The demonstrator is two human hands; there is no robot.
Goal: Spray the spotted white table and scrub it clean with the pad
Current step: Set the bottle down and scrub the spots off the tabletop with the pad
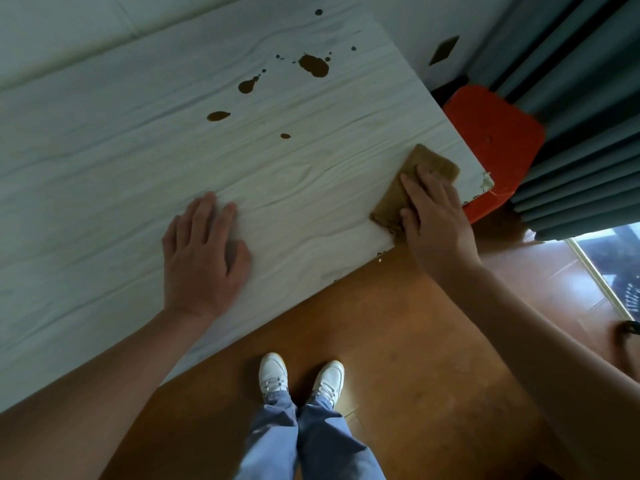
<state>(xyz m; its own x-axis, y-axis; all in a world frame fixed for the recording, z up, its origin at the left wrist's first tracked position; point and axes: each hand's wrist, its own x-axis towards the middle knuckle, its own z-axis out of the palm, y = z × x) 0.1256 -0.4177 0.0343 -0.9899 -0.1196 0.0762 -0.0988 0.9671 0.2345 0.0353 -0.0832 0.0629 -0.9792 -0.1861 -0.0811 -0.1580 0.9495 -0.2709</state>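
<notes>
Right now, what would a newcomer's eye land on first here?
The dark brown spots scattered across the far part of the white table. Then the right hand pressing a brown pad flat at the table's near right corner, far from the spots, and the left hand resting flat, empty. An orange stool sits beyond the corner.

Lying on the table (114,161) near its right corner: the pad (398,188), under the right hand (434,216). Resting flat on the table to the pad's left, near the front edge: the left hand (202,258). Sitting farther back: the spots (313,65). Standing beyond the right corner: a stool (491,133).
</notes>
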